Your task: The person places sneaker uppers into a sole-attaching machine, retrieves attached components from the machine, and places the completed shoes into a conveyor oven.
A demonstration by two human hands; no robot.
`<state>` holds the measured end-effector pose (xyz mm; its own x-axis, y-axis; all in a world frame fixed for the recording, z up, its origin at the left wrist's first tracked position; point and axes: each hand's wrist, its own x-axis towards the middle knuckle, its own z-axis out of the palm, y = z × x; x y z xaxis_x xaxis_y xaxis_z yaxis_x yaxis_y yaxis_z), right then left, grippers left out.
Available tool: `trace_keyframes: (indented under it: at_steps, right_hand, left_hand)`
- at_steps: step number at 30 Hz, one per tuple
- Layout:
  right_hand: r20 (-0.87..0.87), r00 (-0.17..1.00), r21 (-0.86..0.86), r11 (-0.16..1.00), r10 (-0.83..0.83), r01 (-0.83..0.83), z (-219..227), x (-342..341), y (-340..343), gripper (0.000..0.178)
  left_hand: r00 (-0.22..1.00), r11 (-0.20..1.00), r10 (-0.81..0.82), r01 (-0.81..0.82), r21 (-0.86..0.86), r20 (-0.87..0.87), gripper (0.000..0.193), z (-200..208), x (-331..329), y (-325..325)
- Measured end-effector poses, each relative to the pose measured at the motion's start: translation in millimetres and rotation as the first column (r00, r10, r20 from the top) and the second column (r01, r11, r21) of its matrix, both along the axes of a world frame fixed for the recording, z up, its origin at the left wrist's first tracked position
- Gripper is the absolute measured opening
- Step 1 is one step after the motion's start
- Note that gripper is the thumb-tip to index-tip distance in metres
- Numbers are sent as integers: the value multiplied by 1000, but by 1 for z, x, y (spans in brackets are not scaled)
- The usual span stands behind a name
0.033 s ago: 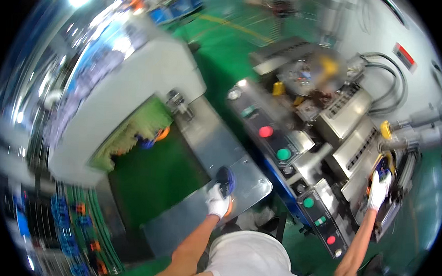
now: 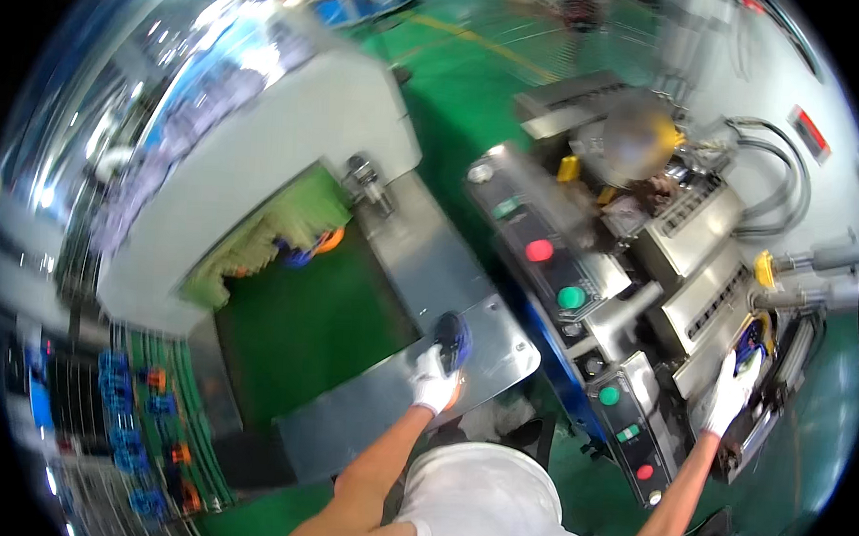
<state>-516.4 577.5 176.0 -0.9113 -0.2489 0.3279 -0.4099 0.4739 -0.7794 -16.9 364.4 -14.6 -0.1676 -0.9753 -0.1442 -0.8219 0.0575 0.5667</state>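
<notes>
My left hand, in a white glove, grips a dark blue shoe with an orange edge, just above the metal end plate of a conveyor. Far to the right, my gloved right hand reaches into a metal machine. Its fingers are at the near end of a blue, orange and yellow shoe seated among the machine's parts. Those fingers look closed on the shoe's edge, though blur and the shoe hide part of them.
More blue and orange pieces show under a fringed curtain on the green belt. Red and green buttons line the machine's front panels. A rack of blue and orange items stands at lower left. Cylinders project at right.
The whole view has shifted slightly, so most things sit farther right. My right hand has drawn back a little toward me from the shoe in the machine. My left hand keeps its shoe.
</notes>
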Motion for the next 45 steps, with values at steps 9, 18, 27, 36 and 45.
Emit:
trace_keyframes:
  at_steps: [9,18,27,36,45]
  right_hand:
    - [-142,823,739,612,551,-282,-121,205,-40,105]
    - [252,967,911,331,27,-247,-105,273,53,88]
    - [708,634,705,369,-313,-605,-167,303,225,52]
    - [638,678,561,383,365,-734,-36,397,-144,63]
    - [256,207,389,95,944,-916,-38,440,-219,78]
  left_hand:
    - [794,673,-535,608,421,-289,86,46,73,-94]
    - [943,970,120,-44,-239,310,56,-33,332,-397]
    - [838,959,-275,203,198,471,80,-61,325,-532]
    - [986,990,-131,126,-55,-99,51,-33,270,-329]
    - [487,473,-871,868,152,-68,52,164,131,-146]
